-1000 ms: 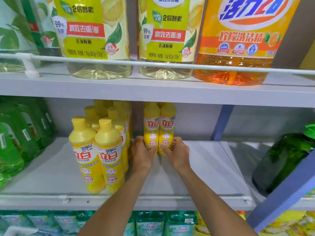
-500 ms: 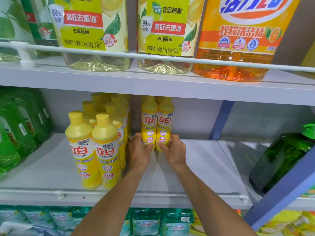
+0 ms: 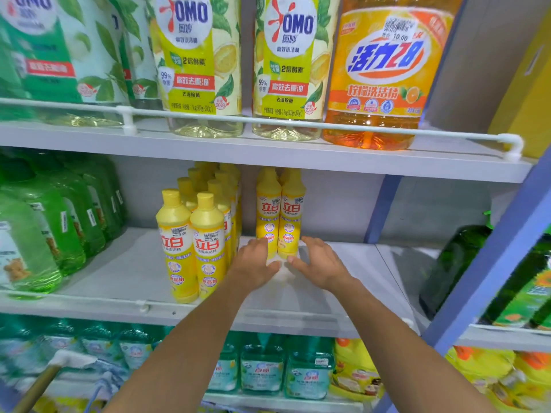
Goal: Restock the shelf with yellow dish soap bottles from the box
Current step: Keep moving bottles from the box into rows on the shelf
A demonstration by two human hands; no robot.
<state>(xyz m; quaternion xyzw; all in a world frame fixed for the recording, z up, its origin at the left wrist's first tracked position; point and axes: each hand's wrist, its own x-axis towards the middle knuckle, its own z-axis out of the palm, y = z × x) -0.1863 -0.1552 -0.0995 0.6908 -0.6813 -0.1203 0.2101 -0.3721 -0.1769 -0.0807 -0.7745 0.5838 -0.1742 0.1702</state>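
Two yellow dish soap bottles [image 3: 268,210] [image 3: 292,210] stand upright side by side deep on the middle shelf [image 3: 343,281]. My left hand [image 3: 253,265] and my right hand [image 3: 317,263] lie just in front of their bases, fingers spread and relaxed, thumbs nearly meeting. The left fingertips overlap the left bottle's foot; the right fingers sit beside the right bottle. To the left stands a block of several more yellow bottles [image 3: 190,239] in two rows. No box is in view.
Green detergent bottles [image 3: 44,234] fill the shelf's left end. A dark green bottle [image 3: 453,263] stands at the right behind a blue post [image 3: 489,263]. A white rail [image 3: 143,305] runs along the shelf front. Large bottles [image 3: 375,84] line the shelf above.
Both hands gripped the two bottles' lower parts before; now the fingers have opened and the hands have drawn back a little. The bottles stay standing. My view has tilted upward.
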